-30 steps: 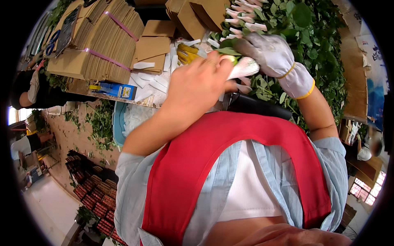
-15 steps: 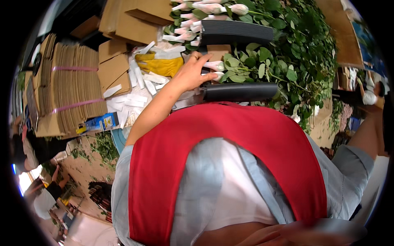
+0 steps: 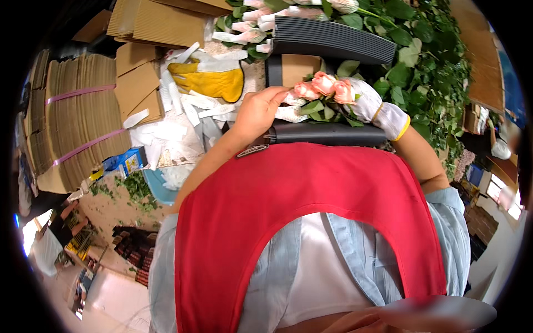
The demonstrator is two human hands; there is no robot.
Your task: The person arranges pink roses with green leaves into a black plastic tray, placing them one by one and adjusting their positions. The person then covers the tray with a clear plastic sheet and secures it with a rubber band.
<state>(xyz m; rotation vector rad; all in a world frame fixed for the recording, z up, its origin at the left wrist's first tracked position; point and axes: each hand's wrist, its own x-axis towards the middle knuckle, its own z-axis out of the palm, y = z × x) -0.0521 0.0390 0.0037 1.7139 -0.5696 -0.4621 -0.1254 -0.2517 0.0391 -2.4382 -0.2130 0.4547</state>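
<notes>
My left hand [image 3: 259, 115] is bare, its thumb and fingers pinched together at the tip of a white-netted rose [image 3: 294, 100]. Another netted rose [image 3: 292, 114] lies just nearer to me. On the right, my right hand [image 3: 367, 105], in a white glove with a yellow cuff, is closed around several pink roses [image 3: 323, 83] just behind their heads. Those blooms have no netting and lie over green leaves beside the netted ones. All of this sits between a ridged black guide [image 3: 333, 40] on the far side and a smooth dark guide [image 3: 327, 133] on the near side.
A piece of brown cardboard [image 3: 300, 70] lies between the guides. Leafy stems [image 3: 422, 72] spread along the right. To the left are a yellow-and-white work glove [image 3: 208, 77], loose white net sleeves [image 3: 166, 136], stacked cardboard [image 3: 80, 105] and a blue basin [image 3: 158, 186].
My gloved right hand has come in from the right with pink roses. My left hand's spread fingers have drawn together into a pinch.
</notes>
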